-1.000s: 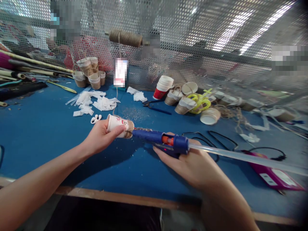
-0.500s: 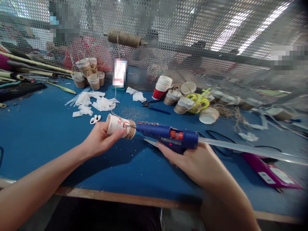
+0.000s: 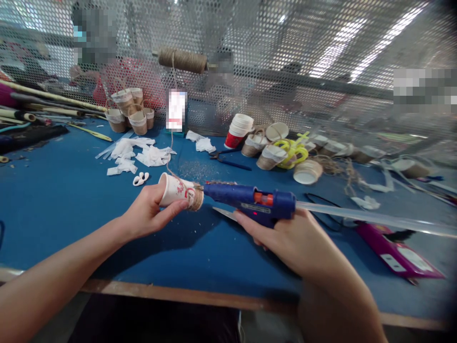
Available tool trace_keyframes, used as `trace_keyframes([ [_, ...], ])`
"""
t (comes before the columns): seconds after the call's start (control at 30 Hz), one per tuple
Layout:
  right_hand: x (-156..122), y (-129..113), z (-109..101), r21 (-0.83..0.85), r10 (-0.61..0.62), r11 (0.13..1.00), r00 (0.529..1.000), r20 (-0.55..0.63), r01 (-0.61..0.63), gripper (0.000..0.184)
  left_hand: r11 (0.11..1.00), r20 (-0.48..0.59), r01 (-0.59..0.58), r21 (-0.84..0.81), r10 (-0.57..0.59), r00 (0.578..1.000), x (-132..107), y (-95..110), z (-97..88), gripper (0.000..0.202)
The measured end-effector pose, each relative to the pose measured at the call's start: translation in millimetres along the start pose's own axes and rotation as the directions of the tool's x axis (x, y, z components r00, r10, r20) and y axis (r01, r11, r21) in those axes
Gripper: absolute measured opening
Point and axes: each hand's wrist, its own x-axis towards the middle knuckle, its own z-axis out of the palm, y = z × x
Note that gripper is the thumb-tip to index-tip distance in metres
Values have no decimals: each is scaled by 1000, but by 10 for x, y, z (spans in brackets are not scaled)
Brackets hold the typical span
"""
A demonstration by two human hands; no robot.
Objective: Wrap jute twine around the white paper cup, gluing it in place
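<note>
My left fingers (image 3: 173,212) grip the white printed paper cup (image 3: 172,190), now rolled slightly towards me, so the blue plastic glue gun (image 3: 237,195) in my right fingers (image 3: 257,230) likely meets fresh brown twine (image 3: 196,200).

The blue table (image 3: 200,267) bears white scraps (image 3: 154,156) and cups (image 3: 240,129).

Crisp white on the paper cup (image 3: 172,188), red print (image 3: 180,189) splashed across it, tan twine (image 3: 197,201)! Here's the glue gun (image 3: 233,196) in deep blue, showing orange parts (image 3: 263,198), against a blue tabletop (image 3: 143,262). Magenta box (image 3: 398,250) with white labels (image 3: 392,262), bright yellow loops (image 3: 299,148), grey mesh (image 3: 250,28) dotted with round holes!
</note>
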Motion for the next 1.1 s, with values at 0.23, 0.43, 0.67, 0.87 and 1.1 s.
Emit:
trace_keyframes([
  [0.23, -19, 30, 17, -47, -35, 998, 995, 96, 40, 33, 986, 28, -158, 61, 156, 987, 11, 16, -10, 10],
  [0.43, 3, 11, -37, 89, 9, 996, 992, 129, -21, 29, 957, 31, -268, 115, 266, 963, 24, -22, -15, 7],
  [0.67, 38, -79, -73, 289, 330, 885, 930, 164, -365, 36, 924, 41, -355, 142, 352, 935, 23, -13, -22, 6],
  [0.87, 21, -38, -72, 250, 245, 922, 946, 212, -294, 30, 903, 30, -398, 163, 399, 916, 27, -34, -15, 6],
  [1.1, -24, -10, -46, 268, 253, 917, 950, 183, -296, 29, 884, 24, -436, 168, 438, 899, 34, -27, -14, 6],
])
